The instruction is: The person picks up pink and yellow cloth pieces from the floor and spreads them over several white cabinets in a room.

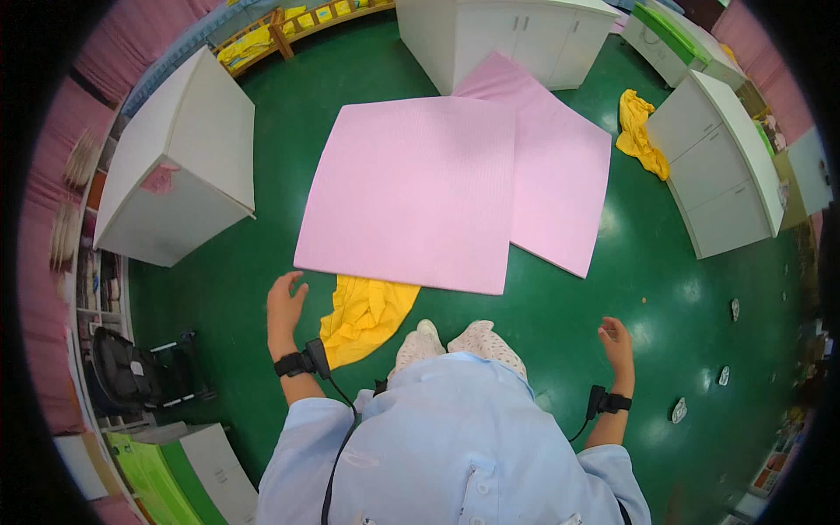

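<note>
A large pink foam mattress (407, 192) lies in front of me on the green floor (560, 341). A second pink mattress (562, 179) is partly covered by its right side. From under the near edge of the first one, a crumpled yellow cloth (372, 319) sticks out by my feet. My left hand (285, 308) hovers close to the mattress's near left corner, thumb and fingers apart, holding nothing. Out to the right, well away from both mattresses, my right hand (618, 347) hangs with loosely bent fingers and nothing visible in it. Each wrist wears a black strapped device.
White cabinets stand at the left (188, 157), the far side (507, 39) and the right (722, 166). Beside the right one lies another yellow cloth (641, 136). A dark folded stroller (140, 372) is at the left. Low wooden beds (280, 39) line the far wall.
</note>
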A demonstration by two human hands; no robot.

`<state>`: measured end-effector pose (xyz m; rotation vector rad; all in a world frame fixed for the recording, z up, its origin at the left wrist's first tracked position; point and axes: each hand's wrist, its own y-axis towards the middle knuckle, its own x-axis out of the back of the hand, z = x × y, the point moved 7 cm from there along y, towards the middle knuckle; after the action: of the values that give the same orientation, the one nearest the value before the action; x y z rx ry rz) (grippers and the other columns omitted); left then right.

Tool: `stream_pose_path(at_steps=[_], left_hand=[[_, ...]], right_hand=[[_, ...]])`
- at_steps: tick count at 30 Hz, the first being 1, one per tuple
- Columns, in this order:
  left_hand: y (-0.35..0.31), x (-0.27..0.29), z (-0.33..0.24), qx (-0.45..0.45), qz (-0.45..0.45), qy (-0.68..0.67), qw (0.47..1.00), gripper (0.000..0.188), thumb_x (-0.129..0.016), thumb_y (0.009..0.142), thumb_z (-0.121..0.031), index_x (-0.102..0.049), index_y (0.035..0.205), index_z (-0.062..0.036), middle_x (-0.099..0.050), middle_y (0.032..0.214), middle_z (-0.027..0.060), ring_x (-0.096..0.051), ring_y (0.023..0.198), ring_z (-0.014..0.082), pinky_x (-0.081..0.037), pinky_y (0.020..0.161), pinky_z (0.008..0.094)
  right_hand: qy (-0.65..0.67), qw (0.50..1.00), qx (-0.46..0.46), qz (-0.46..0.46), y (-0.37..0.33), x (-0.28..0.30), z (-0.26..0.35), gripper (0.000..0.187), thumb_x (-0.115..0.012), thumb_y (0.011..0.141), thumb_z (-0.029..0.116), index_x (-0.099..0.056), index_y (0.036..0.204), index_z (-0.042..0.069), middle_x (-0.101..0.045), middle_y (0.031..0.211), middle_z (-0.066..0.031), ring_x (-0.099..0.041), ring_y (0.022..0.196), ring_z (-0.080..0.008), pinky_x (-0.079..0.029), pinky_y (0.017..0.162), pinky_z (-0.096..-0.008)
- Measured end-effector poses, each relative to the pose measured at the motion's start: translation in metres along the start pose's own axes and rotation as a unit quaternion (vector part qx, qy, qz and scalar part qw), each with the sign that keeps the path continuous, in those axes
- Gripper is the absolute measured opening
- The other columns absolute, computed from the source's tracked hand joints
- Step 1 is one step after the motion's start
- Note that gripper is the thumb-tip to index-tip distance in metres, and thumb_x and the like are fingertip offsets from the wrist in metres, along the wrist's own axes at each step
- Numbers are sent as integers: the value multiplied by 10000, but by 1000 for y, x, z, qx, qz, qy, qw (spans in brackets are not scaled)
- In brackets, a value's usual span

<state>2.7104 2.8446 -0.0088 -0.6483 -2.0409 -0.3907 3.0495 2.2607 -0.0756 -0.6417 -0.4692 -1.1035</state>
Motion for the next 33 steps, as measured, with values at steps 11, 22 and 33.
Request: stream_pose_path(at_steps=[11, 22, 33], left_hand=[[45, -44, 16, 99, 49, -8, 994, 301, -630, 737, -110, -574, 1020, -26, -589, 967, 162, -563, 854, 282, -457, 741, 370], [53, -245, 177, 119, 70, 59, 989, 289, -640, 726, -104, -574, 994, -18, -584, 921, 160, -560, 857, 299, -453, 723, 380], [81, -517, 354, 196, 119, -29, 973, 323, -636, 744, -145, -565, 1035, -22, -610, 896, 140, -591, 788, 278, -469, 687, 347]], right_hand=[[90, 996, 21, -11, 143, -7, -35, 263, -579, 814, 145, -545, 1038, 13, -590, 865, -44, -558, 761, -122, -456, 668, -263], [96, 986, -136, 5, 250, -187, -220, 233, -574, 807, 192, -564, 1000, 63, -572, 812, 12, -537, 726, -89, -440, 574, -242], [69, 994, -85, 12, 350, -424, -414, 244, -601, 796, 172, -554, 985, 25, -570, 817, -15, -534, 729, -108, -444, 611, -255]])
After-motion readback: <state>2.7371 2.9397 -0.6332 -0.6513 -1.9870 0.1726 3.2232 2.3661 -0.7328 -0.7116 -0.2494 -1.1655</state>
